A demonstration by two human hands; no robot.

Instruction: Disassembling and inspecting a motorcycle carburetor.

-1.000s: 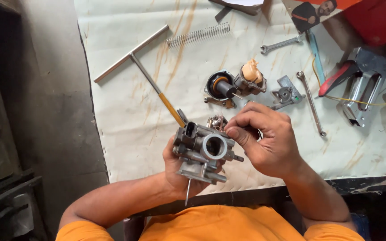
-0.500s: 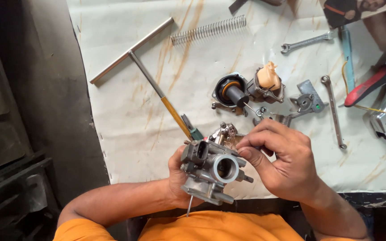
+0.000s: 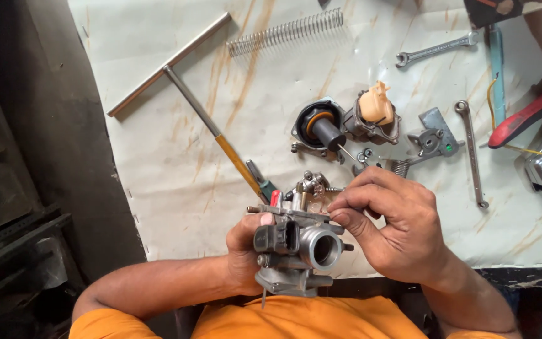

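the left hand [image 3: 244, 254] is closed around a grey carburetor [image 3: 296, 248], held just above the near edge of the desk [image 3: 177, 188], its round bore facing the camera. the right hand [image 3: 396, 229] pinches its fingertips [image 3: 340, 210] together at the carburetor's top edge; what they grip is too small to tell. beyond lie a t-handle wrench [image 3: 183, 88], a spring [image 3: 286, 31], a black cap [image 3: 318, 125] and two spanners [image 3: 472, 154].

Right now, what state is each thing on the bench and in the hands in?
Grey metal carburettor body: held off the sheet, round bore facing the camera.
Left hand: gripping the carburettor.
Right hand: fingertips pinched at its top edge.
Long coil spring: lying loose.
T-handle wrench: lying flat.
Red-handled pliers: lying on sheet.
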